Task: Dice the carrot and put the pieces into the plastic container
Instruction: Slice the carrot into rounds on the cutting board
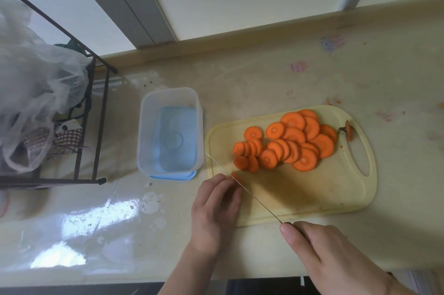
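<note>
Two hands: left hand [216,208] pinches carrot end [234,175]; right hand [319,249] grips knife [242,189].
Risk: blade beside fingertips, slip nicks them.

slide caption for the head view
Right hand knifing the last carrot end, held by left hand; container empty.

Black wire rack [96,112] on bench [312,73] far left, clear plastic bags [36,83] inside; window frame [149,1] behind.
</note>
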Available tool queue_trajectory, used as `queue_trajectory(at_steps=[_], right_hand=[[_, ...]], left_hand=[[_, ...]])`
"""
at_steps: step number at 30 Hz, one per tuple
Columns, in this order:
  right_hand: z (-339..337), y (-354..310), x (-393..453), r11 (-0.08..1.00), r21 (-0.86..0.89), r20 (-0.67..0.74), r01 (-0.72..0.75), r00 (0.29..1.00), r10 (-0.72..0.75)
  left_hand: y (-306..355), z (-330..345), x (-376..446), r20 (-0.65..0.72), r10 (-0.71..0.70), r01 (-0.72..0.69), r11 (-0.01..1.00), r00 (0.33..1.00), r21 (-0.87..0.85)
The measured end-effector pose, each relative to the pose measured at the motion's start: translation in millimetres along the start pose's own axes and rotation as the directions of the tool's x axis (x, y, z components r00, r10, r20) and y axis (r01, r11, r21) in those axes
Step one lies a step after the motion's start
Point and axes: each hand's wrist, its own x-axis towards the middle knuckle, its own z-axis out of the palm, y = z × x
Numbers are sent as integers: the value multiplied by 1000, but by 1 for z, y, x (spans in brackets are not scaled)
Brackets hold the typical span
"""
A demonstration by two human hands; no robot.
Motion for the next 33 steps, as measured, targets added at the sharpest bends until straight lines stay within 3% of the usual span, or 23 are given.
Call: queue_trajectory(at_steps=[11, 18, 22, 26, 33], right_hand=[[8, -3, 26, 994, 13, -18, 105, 994, -105], [7, 8, -2, 998, -35, -25, -54, 998, 53], [25, 3, 27, 993, 68, -54, 97, 994, -93], [26, -12, 42, 988, 111, -84, 110, 991, -100], [12, -3, 29, 981, 129, -93, 145, 987, -134]], left_hand=[[-4, -1, -1, 11, -34, 34, 999, 999, 30], [-4, 0, -1, -2, -12, 12, 999, 1000, 45], [-3, 1, -1, 7, 14, -14, 998, 1000, 64], [-2, -1, -2, -5, -42, 42, 999, 999, 25], [-4, 2, -6, -31, 15, -13, 999, 999, 42]])
